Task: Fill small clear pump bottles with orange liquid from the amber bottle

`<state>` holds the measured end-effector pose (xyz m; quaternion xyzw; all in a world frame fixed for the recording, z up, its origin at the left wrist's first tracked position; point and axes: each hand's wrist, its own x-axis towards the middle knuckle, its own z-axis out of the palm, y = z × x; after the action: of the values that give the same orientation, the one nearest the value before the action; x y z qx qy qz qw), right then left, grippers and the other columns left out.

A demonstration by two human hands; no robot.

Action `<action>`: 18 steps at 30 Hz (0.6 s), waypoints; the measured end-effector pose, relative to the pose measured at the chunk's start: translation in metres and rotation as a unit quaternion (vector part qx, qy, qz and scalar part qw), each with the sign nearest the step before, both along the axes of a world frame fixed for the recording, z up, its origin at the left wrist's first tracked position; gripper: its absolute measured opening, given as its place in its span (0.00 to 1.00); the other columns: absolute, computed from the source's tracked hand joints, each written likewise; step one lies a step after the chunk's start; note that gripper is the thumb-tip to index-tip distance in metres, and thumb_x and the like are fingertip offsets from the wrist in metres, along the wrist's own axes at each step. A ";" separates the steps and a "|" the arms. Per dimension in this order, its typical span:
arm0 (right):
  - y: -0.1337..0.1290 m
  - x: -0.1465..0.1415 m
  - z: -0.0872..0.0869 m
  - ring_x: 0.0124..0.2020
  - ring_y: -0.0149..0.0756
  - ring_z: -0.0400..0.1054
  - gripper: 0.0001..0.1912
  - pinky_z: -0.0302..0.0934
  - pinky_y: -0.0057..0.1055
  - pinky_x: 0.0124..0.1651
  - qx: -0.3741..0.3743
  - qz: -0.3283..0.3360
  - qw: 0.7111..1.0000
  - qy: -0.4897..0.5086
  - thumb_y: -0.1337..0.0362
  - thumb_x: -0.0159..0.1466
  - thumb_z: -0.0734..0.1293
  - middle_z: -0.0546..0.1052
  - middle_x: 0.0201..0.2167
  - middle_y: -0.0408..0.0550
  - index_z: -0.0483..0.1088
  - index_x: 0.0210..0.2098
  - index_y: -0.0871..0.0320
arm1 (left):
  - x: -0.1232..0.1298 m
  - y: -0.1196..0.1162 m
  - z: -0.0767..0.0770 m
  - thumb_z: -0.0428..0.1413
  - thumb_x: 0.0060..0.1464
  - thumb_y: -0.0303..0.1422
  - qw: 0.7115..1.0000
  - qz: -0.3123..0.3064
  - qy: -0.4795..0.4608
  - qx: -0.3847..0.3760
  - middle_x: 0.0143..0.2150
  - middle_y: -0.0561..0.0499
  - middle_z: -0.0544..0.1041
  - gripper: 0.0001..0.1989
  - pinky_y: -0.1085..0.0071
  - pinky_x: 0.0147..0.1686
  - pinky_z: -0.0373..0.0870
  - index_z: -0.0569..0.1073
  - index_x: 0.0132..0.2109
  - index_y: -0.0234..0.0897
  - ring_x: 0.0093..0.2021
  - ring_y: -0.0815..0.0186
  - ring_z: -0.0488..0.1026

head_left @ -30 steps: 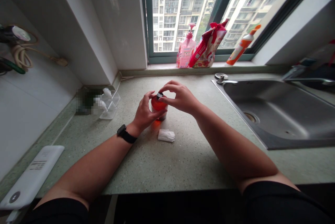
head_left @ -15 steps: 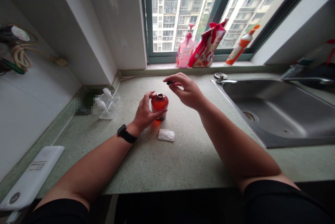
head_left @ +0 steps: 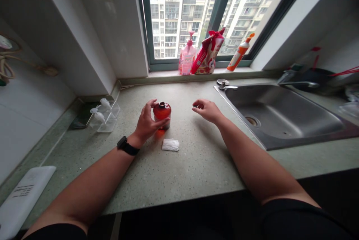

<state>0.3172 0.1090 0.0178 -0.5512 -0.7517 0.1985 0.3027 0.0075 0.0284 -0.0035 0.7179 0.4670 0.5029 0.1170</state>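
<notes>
My left hand (head_left: 149,120) is wrapped round a reddish-amber bottle (head_left: 162,113) that stands upright on the counter. The bottle's dark-rimmed neck is uncapped, its mouth facing up. To the right, apart from the bottle, my right hand (head_left: 208,110) is low over the counter with its fingers curled together. A bit of the small black cap (head_left: 195,106) shows between thumb and fingers; the rest is hidden. A folded white tissue (head_left: 170,145) lies just in front of the bottle.
A steel sink (head_left: 265,145) is at the right, with a drain strainer (head_left: 223,82) at its corner. Clear trays (head_left: 106,126) with white nozzles stand at left, near a white power-bank-like slab (head_left: 26,191). A pump bottle (head_left: 187,58), red bag (head_left: 209,55) and orange-white bottle (head_left: 239,55) line the windowsill.
My right hand has moved away from above the bottle, right and down towards the counter, with the black cap. My left hand stays on the bottle. The view has shifted slightly right.
</notes>
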 end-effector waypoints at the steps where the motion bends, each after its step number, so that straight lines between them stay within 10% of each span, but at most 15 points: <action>1: 0.001 0.003 -0.005 0.38 0.39 0.79 0.05 0.72 0.37 0.46 -0.006 -0.001 1.000 0.002 0.63 0.61 0.75 0.85 0.37 0.47 0.79 0.37 0.54 | 0.000 0.000 0.000 0.71 0.54 0.55 1.000 0.001 0.001 -0.001 0.62 0.38 0.76 0.45 0.49 0.65 0.72 0.64 0.70 0.41 0.61 0.49 0.77; 11: 0.012 0.018 -0.022 0.43 0.39 0.79 0.13 0.72 0.34 0.49 -0.018 0.040 0.997 -0.070 0.66 0.62 0.75 0.85 0.43 0.49 0.80 0.47 0.54 | 0.004 0.005 0.017 0.73 0.51 0.54 0.999 0.047 -0.009 -0.016 0.56 0.42 0.79 0.47 0.56 0.51 0.80 0.63 0.70 0.43 0.50 0.56 0.81; 18: 0.013 0.030 -0.018 0.38 0.41 0.77 0.06 0.68 0.34 0.43 -0.030 0.085 0.988 -0.122 0.63 0.58 0.79 0.84 0.36 0.46 0.82 0.35 0.53 | 0.031 0.038 0.032 0.74 0.49 0.54 0.999 0.036 -0.007 -0.008 0.57 0.41 0.80 0.47 0.56 0.52 0.80 0.64 0.68 0.42 0.51 0.54 0.82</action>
<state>0.3470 0.1215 -0.0003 -0.5142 -0.8208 0.1775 0.1741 0.0390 0.0660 0.0290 0.6965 0.4954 0.5079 0.1077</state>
